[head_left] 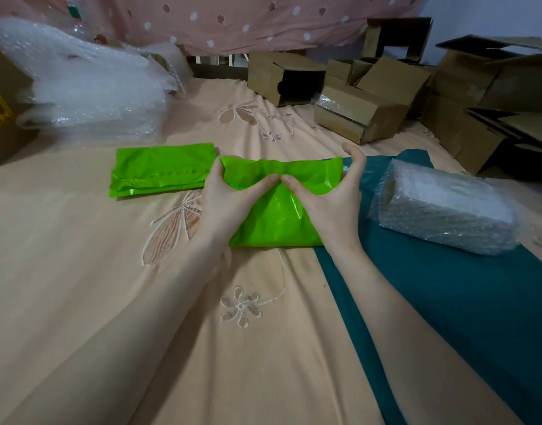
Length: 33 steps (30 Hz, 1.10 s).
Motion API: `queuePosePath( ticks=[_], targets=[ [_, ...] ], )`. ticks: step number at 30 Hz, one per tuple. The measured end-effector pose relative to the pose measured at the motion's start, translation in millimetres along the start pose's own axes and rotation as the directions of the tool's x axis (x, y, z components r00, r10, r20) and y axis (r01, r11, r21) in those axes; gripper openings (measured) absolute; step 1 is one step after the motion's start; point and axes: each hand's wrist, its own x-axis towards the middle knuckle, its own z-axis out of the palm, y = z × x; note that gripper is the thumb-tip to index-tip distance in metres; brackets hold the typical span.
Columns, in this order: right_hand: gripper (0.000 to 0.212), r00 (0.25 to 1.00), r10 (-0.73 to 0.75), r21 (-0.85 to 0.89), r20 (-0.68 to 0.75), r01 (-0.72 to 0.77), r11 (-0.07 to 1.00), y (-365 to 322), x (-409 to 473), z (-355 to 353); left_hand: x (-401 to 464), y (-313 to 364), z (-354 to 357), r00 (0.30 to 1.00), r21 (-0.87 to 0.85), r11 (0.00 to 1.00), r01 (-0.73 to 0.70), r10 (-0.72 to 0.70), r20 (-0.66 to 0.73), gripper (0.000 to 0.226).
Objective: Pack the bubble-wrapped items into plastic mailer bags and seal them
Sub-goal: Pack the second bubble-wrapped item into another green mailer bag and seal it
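Observation:
A bright green mailer bag [276, 222] with something bulky inside lies in the middle of the peach bedsheet. My left hand [230, 200] grips its left end and my right hand [325, 197] grips its right end. Both thumbs press side by side on the folded flap at the top. A second green mailer bag [159, 171], filled and folded shut, lies just to the left, touching the first. To the right a bubble-wrapped box [447, 210] rests on a teal cloth [447, 302], apart from my hands.
A pile of bubble wrap [88, 87] sits at the back left beside a cardboard box [3, 111]. Several open cardboard boxes [365, 108] crowd the back and the right side. A pink dotted curtain [263, 23] hangs behind.

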Motion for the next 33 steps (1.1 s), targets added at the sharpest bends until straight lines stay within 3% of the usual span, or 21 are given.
queuePosePath(
  ticks=[6,11,16,33],
  targets=[
    [0.081,0.999,-0.044,-0.037,-0.013,0.043,0.998,-1,-3,3,-2,-1,0,0.999,0.016,0.999,-0.036,0.036,0.005,0.04],
    [0.072,1.0,0.009,0.124,-0.009,-0.008,0.992,3,4,-3,-1,-2,-4,1.0,-0.086,0.996,0.006,-0.004,0.028,0.032],
    [0.069,1.0,-0.01,0.121,-0.007,0.01,0.993,5,5,-5,0,-4,-6,1.0,-0.068,0.998,-0.005,0.006,0.02,0.031],
    [0.046,0.989,0.147,0.27,0.023,-0.147,0.951,9,12,-12,-1,-4,-10,0.998,-0.051,0.998,-0.027,0.03,0.059,0.006]
  ],
)
